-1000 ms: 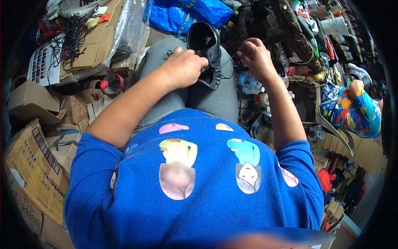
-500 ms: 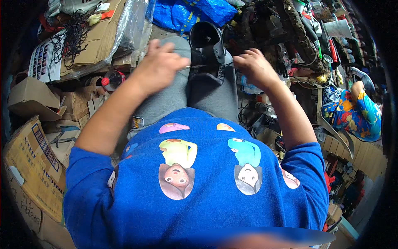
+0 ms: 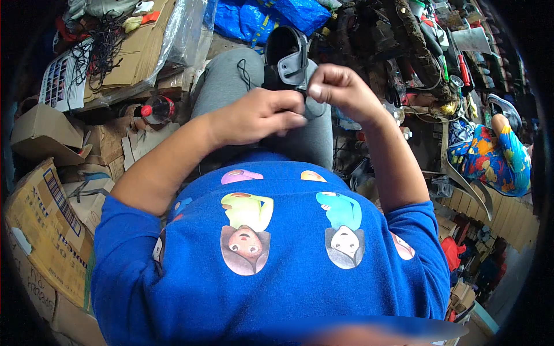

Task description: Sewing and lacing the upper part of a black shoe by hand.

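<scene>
A black shoe (image 3: 281, 45) with a wide strap rests between my grey-clad knees. The strap's grey underside (image 3: 292, 68) faces up. My left hand (image 3: 259, 115) is just below the shoe, its fingers curled and its thumb close to the index finger. Close against the shoe's right side, my right hand (image 3: 343, 92) is closed in a pinch. Anything between the fingers of either hand is too small or blurred to make out. A loop of black thread (image 3: 244, 74) lies over my left knee.
Left are flattened cardboard (image 3: 133, 57), a red-capped bottle (image 3: 157, 109) and an open carton (image 3: 49, 135). A blue bag (image 3: 242, 23) lies ahead. Right stand cluttered tools, including a red-handled one (image 3: 463, 70), and a curved blade (image 3: 461, 181). Another person's colourful clothing (image 3: 490, 161) shows far right.
My left hand has moved right and nearer to me; my right hand has moved left. The strap has turned over to its grey side. Thread now lies on my left knee.
</scene>
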Demonstrator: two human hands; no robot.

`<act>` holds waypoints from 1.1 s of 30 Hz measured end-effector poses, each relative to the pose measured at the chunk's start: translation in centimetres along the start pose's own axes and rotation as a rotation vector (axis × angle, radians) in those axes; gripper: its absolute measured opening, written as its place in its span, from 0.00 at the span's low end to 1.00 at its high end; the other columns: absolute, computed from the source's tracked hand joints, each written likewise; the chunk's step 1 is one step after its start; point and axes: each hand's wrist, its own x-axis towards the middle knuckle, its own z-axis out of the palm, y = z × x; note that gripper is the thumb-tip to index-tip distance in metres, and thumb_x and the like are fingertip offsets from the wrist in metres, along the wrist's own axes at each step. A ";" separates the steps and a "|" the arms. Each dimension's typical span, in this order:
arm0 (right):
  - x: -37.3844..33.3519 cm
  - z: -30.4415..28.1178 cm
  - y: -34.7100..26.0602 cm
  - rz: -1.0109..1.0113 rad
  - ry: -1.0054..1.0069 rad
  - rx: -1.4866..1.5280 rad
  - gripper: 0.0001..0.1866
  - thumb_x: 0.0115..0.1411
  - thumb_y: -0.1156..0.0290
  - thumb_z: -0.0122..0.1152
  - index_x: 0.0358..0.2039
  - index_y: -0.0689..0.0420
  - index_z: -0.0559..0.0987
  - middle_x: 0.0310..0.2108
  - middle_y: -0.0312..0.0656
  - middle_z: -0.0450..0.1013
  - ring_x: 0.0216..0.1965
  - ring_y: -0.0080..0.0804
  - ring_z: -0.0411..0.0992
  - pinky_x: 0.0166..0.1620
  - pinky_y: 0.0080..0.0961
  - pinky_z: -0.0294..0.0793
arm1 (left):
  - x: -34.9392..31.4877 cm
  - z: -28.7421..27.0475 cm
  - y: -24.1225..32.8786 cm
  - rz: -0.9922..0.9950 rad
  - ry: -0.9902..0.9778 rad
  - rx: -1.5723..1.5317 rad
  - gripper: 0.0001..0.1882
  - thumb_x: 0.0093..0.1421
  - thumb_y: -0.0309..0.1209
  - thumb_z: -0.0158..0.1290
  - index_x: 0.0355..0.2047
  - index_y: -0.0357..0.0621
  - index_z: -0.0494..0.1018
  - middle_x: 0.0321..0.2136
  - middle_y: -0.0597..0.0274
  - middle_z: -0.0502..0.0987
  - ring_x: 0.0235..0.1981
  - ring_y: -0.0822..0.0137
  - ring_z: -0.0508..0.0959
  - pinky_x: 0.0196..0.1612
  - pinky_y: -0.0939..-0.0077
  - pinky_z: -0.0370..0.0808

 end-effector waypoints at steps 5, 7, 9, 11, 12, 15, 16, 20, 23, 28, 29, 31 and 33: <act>-5.6 -4.0 3.6 0.275 0.245 -0.642 0.08 0.55 0.70 0.63 0.30 0.61 0.76 0.26 0.30 0.68 0.31 0.16 0.65 0.35 0.17 0.66 | -6.0 -5.7 -2.2 0.015 0.444 0.729 0.08 0.55 0.30 0.54 0.26 0.37 0.72 0.22 0.53 0.72 0.24 0.60 0.73 0.30 0.69 0.69; -9.4 -7.4 6.8 0.302 0.408 -0.643 0.10 0.53 0.70 0.61 0.33 0.63 0.77 0.29 0.40 0.72 0.31 0.27 0.71 0.37 0.24 0.70 | -9.7 -8.5 -4.2 -0.031 0.491 0.981 0.08 0.52 0.31 0.56 0.26 0.37 0.73 0.24 0.52 0.72 0.28 0.54 0.73 0.32 0.65 0.69; -13.5 -11.0 8.4 0.348 0.470 -0.977 0.11 0.51 0.68 0.61 0.33 0.62 0.78 0.30 0.45 0.74 0.33 0.36 0.73 0.39 0.28 0.71 | -14.2 -10.6 -5.4 -0.248 0.568 1.075 0.10 0.52 0.31 0.56 0.26 0.36 0.72 0.25 0.51 0.71 0.29 0.50 0.72 0.33 0.62 0.69; -17.2 -13.3 8.8 0.607 0.533 -1.117 0.13 0.50 0.67 0.61 0.33 0.61 0.78 0.32 0.49 0.75 0.35 0.43 0.74 0.41 0.31 0.71 | -17.8 -12.0 -5.9 -0.468 0.703 1.217 0.09 0.52 0.30 0.55 0.25 0.36 0.71 0.25 0.49 0.70 0.31 0.48 0.72 0.34 0.59 0.68; -19.1 -14.1 9.1 0.748 0.543 -1.161 0.13 0.50 0.67 0.60 0.34 0.60 0.79 0.33 0.49 0.75 0.36 0.43 0.74 0.41 0.31 0.71 | -19.4 -12.9 -6.3 -0.539 0.714 1.297 0.08 0.52 0.30 0.54 0.25 0.36 0.70 0.25 0.47 0.71 0.32 0.46 0.72 0.35 0.57 0.68; -21.1 -14.5 10.1 0.878 0.590 -1.120 0.13 0.50 0.69 0.60 0.36 0.59 0.79 0.35 0.49 0.75 0.40 0.44 0.74 0.42 0.32 0.72 | -19.3 -13.1 -6.1 -0.758 0.694 1.429 0.08 0.52 0.30 0.54 0.26 0.37 0.72 0.28 0.47 0.73 0.34 0.46 0.73 0.37 0.57 0.69; -20.7 -14.5 10.7 0.775 0.553 -1.178 0.13 0.50 0.69 0.60 0.36 0.59 0.79 0.36 0.49 0.75 0.40 0.43 0.73 0.42 0.32 0.71 | -18.1 -12.6 -6.3 -0.629 0.686 1.289 0.08 0.52 0.31 0.54 0.28 0.38 0.73 0.30 0.47 0.73 0.34 0.47 0.73 0.38 0.58 0.70; -10.8 -8.6 7.7 0.292 0.512 -0.693 0.12 0.49 0.74 0.62 0.36 0.59 0.80 0.35 0.43 0.75 0.38 0.32 0.73 0.43 0.27 0.71 | -5.5 -7.2 -3.4 -0.160 0.550 0.866 0.15 0.52 0.29 0.55 0.41 0.40 0.75 0.36 0.52 0.75 0.39 0.58 0.76 0.43 0.69 0.71; -3.9 -4.1 3.5 -0.030 0.371 -0.702 0.10 0.47 0.79 0.62 0.33 0.58 0.80 0.31 0.38 0.73 0.35 0.25 0.71 0.40 0.21 0.71 | 1.5 -4.7 -3.6 0.121 0.475 0.738 0.19 0.49 0.29 0.56 0.43 0.40 0.73 0.41 0.54 0.75 0.45 0.57 0.75 0.49 0.72 0.69; -0.4 -3.6 2.4 -0.057 0.279 -0.783 0.10 0.46 0.78 0.64 0.31 0.55 0.81 0.28 0.36 0.70 0.34 0.24 0.71 0.38 0.23 0.71 | 6.8 -4.7 -5.3 0.015 0.311 0.497 0.20 0.45 0.30 0.61 0.40 0.40 0.74 0.40 0.55 0.76 0.43 0.59 0.75 0.48 0.73 0.69; -0.4 -3.7 2.6 -0.051 0.269 -0.854 0.09 0.46 0.78 0.64 0.31 0.55 0.81 0.28 0.35 0.70 0.34 0.25 0.71 0.38 0.23 0.71 | 7.0 -4.9 -4.6 -0.021 0.221 0.536 0.18 0.44 0.30 0.62 0.37 0.39 0.74 0.39 0.56 0.76 0.41 0.61 0.75 0.46 0.73 0.69; -0.4 -3.7 3.0 -0.025 0.265 -0.809 0.08 0.47 0.79 0.64 0.30 0.56 0.81 0.28 0.34 0.70 0.34 0.23 0.70 0.39 0.22 0.70 | 7.3 -4.9 -4.7 -0.059 0.128 0.571 0.17 0.43 0.30 0.63 0.35 0.39 0.74 0.38 0.57 0.76 0.39 0.63 0.75 0.44 0.74 0.70; -0.2 -3.6 3.4 -0.005 0.254 -0.762 0.07 0.47 0.81 0.63 0.29 0.57 0.81 0.28 0.33 0.70 0.35 0.22 0.70 0.41 0.20 0.70 | 7.3 -4.8 -5.4 -0.018 0.183 0.577 0.16 0.42 0.33 0.64 0.33 0.44 0.78 0.27 0.59 0.80 0.30 0.67 0.78 0.37 0.74 0.72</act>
